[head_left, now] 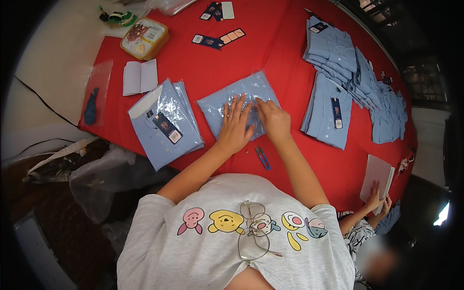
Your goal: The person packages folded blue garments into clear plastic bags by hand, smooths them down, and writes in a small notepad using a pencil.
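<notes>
A folded light-blue shirt in a clear plastic bag (217, 104) lies in front of me on the red tablecloth. My left hand (235, 123) rests flat on it, fingers spread, a ring on one finger. My right hand (274, 118) is closed at the bag's right part, thumb and fingertips pinched together; what they grip, if anything, is too small to make out. Just below the bag lies a pair of blue thread snips (262, 158). To the left, a stack of bagged blue shirts (162, 140) carries a dark hang tag (167, 128) on top.
Folded blue shirts (333, 50) are piled at the right, beside another tagged shirt (325, 113). Dark tags (208, 40), an open notebook (133, 79) and a yellow-lidded tub (145, 38) lie farther back. At the right edge, another person's hands hold a white board (376, 176).
</notes>
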`<move>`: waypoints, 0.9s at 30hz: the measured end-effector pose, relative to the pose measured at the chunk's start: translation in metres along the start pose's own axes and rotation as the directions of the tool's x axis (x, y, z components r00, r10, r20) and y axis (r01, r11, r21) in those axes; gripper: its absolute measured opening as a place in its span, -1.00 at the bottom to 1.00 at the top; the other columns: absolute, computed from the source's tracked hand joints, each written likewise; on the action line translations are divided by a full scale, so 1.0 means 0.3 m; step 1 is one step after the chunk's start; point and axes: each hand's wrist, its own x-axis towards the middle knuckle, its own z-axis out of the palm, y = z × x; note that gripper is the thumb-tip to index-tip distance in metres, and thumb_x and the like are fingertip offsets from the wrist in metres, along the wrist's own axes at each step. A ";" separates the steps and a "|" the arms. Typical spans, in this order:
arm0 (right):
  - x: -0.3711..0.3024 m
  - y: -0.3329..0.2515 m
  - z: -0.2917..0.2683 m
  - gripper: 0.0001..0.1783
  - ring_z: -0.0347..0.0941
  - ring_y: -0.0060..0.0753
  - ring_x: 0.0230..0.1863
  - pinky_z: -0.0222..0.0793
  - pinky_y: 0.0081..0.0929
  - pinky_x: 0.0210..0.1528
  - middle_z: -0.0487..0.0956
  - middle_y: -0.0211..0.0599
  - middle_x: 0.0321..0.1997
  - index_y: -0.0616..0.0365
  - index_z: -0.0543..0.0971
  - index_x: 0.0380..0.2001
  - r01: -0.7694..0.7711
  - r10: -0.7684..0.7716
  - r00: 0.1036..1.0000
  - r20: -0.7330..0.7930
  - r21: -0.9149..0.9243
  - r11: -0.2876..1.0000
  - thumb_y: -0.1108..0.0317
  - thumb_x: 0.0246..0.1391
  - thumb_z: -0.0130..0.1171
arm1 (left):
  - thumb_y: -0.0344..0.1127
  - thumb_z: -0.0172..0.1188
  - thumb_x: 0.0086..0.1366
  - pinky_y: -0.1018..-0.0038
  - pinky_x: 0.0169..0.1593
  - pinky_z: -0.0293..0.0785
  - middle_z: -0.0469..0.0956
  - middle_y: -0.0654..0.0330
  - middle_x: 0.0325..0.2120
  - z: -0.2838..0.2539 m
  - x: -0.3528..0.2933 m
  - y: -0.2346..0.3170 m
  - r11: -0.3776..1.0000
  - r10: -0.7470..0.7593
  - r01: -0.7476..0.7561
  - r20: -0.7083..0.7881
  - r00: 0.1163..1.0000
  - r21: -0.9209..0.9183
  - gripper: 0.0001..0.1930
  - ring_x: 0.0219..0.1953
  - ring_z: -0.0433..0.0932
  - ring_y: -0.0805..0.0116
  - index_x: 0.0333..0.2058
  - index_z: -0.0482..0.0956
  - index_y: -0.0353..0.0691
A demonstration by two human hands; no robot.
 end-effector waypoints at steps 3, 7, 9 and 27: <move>-0.054 -0.008 0.084 -0.67 0.66 -0.25 -0.39 0.58 -0.31 -0.37 0.63 -0.35 -0.34 0.09 0.70 0.03 0.036 -0.035 0.998 0.047 -0.023 0.999 0.32 0.21 0.34 | -0.25 0.19 0.43 -0.23 0.61 -0.28 -0.07 -0.11 0.62 -0.043 0.020 0.004 0.996 0.046 -0.056 -0.158 0.986 -0.063 -0.27 0.66 -0.18 -0.19 0.52 0.20 -0.23; -0.104 -0.001 0.114 -0.57 0.63 -0.22 -0.32 0.58 -0.28 -0.30 0.59 -0.26 -0.28 0.23 0.65 0.09 0.043 -0.049 0.990 0.134 0.050 0.998 0.31 0.17 0.34 | -0.20 0.15 0.46 -0.17 0.63 -0.27 0.03 -0.01 0.61 -0.074 0.098 -0.025 0.970 0.240 -0.240 0.031 0.970 0.023 -0.31 0.65 -0.08 -0.08 0.50 0.26 -0.25; -0.113 -0.028 0.099 -0.49 0.60 -0.18 -0.24 0.58 -0.26 -0.21 0.56 -0.18 -0.24 0.32 0.60 0.16 -0.008 -0.008 0.986 0.166 0.097 0.995 0.30 0.19 0.34 | -0.17 0.13 0.47 -0.13 0.64 -0.24 0.06 0.04 0.61 -0.043 0.145 -0.075 0.952 0.288 -0.296 0.097 0.953 0.078 -0.33 0.65 -0.04 0.01 0.48 0.30 -0.26; 0.019 -0.060 0.159 -0.43 0.15 -0.01 0.65 -0.01 -0.01 0.67 0.31 0.01 0.61 0.21 0.40 0.48 -0.060 0.032 0.985 0.171 0.161 0.985 0.32 0.47 0.01 | 0.00 0.09 0.44 -0.07 0.63 -0.12 0.27 -0.04 0.52 -0.031 0.130 -0.179 0.926 0.150 -0.166 0.072 0.986 0.339 -0.30 0.60 0.14 0.02 0.40 0.44 -0.39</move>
